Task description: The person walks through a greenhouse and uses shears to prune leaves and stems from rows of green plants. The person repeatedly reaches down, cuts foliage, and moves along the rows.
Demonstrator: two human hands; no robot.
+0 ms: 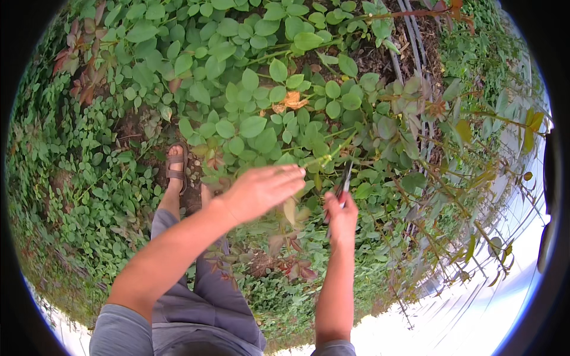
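Observation:
My right hand [344, 218] grips a pair of pruning shears [343, 196] with red on the handle. Their dark and silvery blades point up and away from me, among rose leaves. Stretched across in front of me, my left hand [267, 189] is slightly blurred, its fingers close together and its thumb hidden. A thin green rose stem [328, 157] runs up and right from beside its fingertips, with a pale spot partway along. Whether the fingers pinch this stem cannot be made out. The shears' blades are just right of the stem, apparently apart from it.
Dense rose bushes [251, 127] surround me, with a withered orange bloom [294, 100] ahead. Grey hoses or pipes [412, 40] run over mulch at upper right. Long shoots [463, 200] arch in from the right. My sandalled foot [177, 167] stands on soil at left.

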